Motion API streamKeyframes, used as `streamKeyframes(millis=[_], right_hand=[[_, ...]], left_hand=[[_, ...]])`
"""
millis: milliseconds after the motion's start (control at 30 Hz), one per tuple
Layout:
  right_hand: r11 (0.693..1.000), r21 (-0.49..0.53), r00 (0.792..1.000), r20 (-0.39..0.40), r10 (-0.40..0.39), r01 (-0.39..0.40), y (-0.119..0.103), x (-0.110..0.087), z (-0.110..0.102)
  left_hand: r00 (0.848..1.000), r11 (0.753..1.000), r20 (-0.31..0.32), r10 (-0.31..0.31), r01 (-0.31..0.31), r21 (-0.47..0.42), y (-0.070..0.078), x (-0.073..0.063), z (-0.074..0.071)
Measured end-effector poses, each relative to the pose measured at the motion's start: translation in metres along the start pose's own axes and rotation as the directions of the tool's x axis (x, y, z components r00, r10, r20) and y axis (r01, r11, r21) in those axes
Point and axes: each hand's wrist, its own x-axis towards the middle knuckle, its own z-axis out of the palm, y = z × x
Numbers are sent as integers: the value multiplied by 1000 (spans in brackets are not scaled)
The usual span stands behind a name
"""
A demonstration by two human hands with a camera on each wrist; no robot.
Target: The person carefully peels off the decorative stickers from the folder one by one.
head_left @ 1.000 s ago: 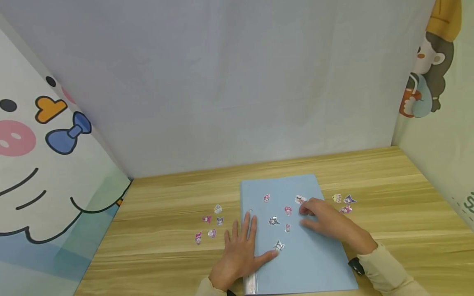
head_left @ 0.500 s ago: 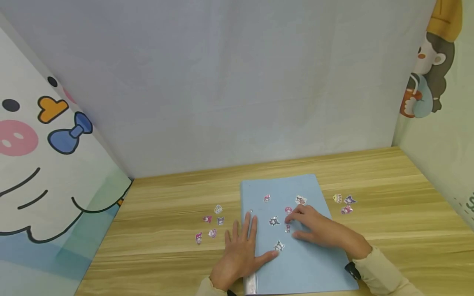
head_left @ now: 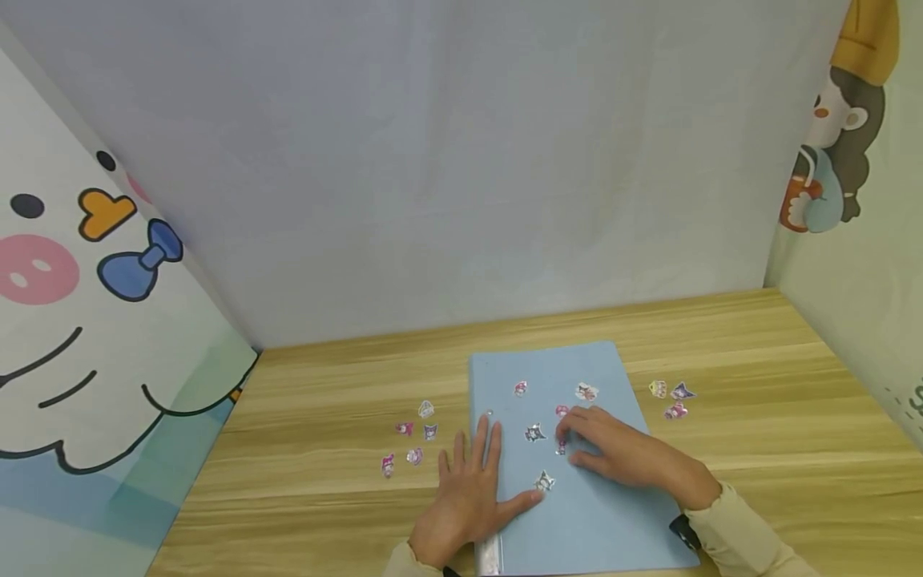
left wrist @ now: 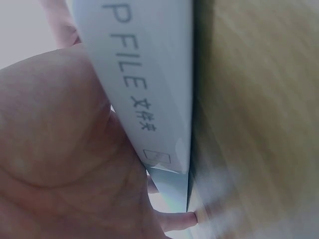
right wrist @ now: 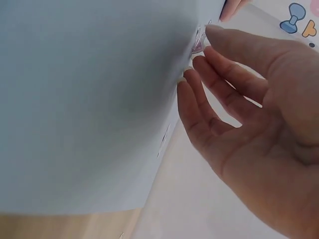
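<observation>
Five loose stickers (head_left: 430, 433) lie on the wooden table (head_left: 303, 449). The left hand (head_left: 461, 501) spreads wide over the spine side of the blue folder (head_left: 598, 521), fingers pointing away, thumb out across the cover. The folder lies flat, spine facing left, long axis running near to far. On it, the right hand (head_left: 613, 449) arches, thumb and bent fingers parted, beside a small sticker (head_left: 561, 449); contact is unclear. Three more stickers (head_left: 675, 411) lie rightward.

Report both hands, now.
Left hand: open, resting on the light-blue rectangular folder.
Right hand: open, loosely bent over a small pink sticker; no grip visible.
</observation>
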Motion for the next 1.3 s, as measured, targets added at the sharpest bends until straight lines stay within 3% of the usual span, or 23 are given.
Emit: streamKeyframes(millis=[633,833,1167,1300], right_hand=[[998,59,1000,2,1,-1,1,3,-1],[999,49,999,-40,-18,19,2,6,2],[999,24,992,-128,-18,22,0,14,6],[1000,9,993,-121,-9,10,-3,12,2]], left_hand=[[1000,1000,-13,-8,8,16,-3,4,7],[1000,1000,0,-4,4,15,3,-2,-2],[1000,1000,-15,-4,5,17,1,-3,-1],[1000,1000,-11,-7,7,10,2,-3,-1]])
